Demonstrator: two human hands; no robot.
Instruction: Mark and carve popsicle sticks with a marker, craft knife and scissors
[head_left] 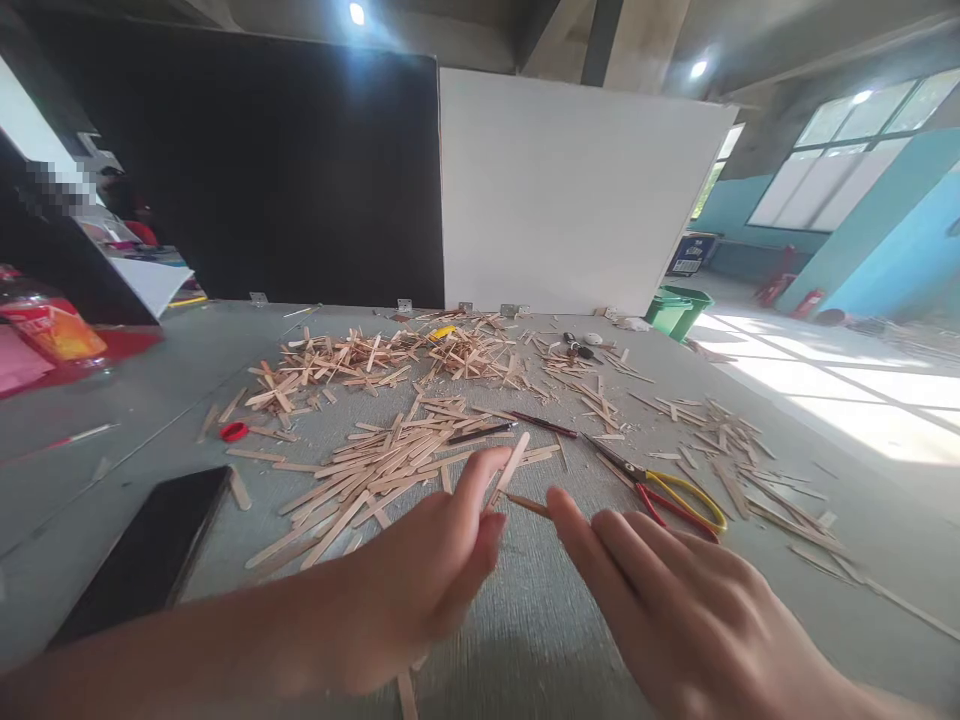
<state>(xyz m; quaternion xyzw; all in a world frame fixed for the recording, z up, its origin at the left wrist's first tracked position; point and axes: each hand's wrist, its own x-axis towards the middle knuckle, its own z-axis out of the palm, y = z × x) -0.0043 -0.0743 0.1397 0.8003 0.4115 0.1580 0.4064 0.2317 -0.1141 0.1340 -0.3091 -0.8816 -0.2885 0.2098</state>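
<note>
Left hand (pixel 442 565) pinches a pale wooden stick (pixel 514 462), its lower end hidden; right hand (pixel 679 580) grips a thin brown piece (pixel 529 505), its near end covered.

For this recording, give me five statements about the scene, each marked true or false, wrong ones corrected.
1. The left hand grips a wooden stick. True.
2. The right hand is empty. False; it holds a slim brown piece.
3. The scissors have one yellow and one red handle. True.
4. The red cap lies right of the scissors. False; it lies to their left.
5. A drink bottle is at the left. True.
</note>
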